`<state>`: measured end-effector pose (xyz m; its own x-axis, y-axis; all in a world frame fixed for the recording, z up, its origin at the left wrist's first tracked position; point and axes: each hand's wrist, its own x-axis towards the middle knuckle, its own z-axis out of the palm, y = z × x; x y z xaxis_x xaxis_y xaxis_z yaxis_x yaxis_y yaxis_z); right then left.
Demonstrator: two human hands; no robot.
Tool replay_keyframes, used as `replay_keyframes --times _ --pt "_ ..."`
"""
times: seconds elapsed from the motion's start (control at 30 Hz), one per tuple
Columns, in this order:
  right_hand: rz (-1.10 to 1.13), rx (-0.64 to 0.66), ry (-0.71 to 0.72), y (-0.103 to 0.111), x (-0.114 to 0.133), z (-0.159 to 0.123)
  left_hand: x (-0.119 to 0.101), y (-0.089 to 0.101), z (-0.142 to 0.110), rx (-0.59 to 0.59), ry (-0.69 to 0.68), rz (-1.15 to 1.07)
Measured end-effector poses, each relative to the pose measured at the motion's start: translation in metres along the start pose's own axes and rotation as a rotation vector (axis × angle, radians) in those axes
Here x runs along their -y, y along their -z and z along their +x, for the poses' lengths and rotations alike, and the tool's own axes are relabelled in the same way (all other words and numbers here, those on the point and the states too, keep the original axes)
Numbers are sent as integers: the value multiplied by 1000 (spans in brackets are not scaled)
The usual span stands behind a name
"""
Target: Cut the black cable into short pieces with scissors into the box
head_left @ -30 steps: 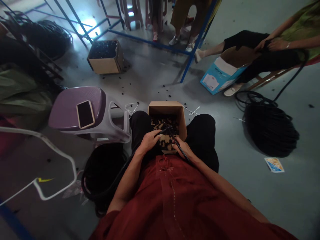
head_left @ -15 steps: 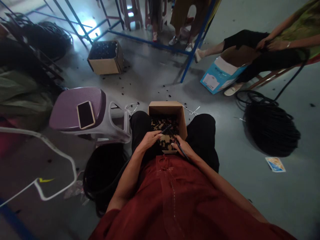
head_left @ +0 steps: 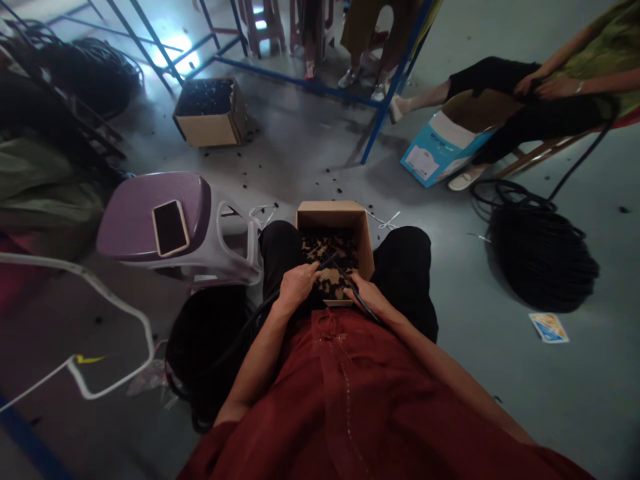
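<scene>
Between my knees sits a cardboard box with small black pieces scattered over its bottom. My left hand is closed around a black rubber-like strip, whose free end points over the box. The strip trails back under my forearm towards a black coil on the floor at my left. My right hand is closed on a slim dark tool, apparently scissors. Its thin blades reach up and left to the strip's end. Whether blade and strip touch, I cannot tell.
A purple stool bearing a phone stands left. Ahead are another filled cardboard box and a blue table frame. A co-worker sits at the right behind a blue-and-white carton; a black coil lies nearby.
My left hand has shifted slightly left and back, and the strip behind it now bows up beside my thigh. My right hand and the scissors have barely moved.
</scene>
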<state>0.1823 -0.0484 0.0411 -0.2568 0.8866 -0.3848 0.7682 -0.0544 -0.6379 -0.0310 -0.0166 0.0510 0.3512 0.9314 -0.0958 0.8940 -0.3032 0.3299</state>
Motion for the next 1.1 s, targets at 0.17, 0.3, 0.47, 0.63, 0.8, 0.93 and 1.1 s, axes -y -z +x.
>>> replay_keyframes --times 0.17,0.3,0.47,0.63,0.8,0.93,1.1 --pt "-20 -17 -32 -2 -2 -2 1 0 1 3 -14 -65" --pt "-17 -37 -42 -4 -3 -2 1 0 2 19 -1 -86" --pt "-13 -49 -55 -6 -2 -4 1 -1 2 -5 -10 -80" --pt "-20 -74 -51 -9 -5 -4 1 -1 2 -7 -1 -79" --pt "37 -108 -66 -13 -14 0 1 -1 3 -24 11 -125" --pt "293 -168 -150 -15 -22 4 1 2 2 -57 23 -170" --pt "855 -102 -258 -15 -27 6 -1 8 2 -37 15 -193"
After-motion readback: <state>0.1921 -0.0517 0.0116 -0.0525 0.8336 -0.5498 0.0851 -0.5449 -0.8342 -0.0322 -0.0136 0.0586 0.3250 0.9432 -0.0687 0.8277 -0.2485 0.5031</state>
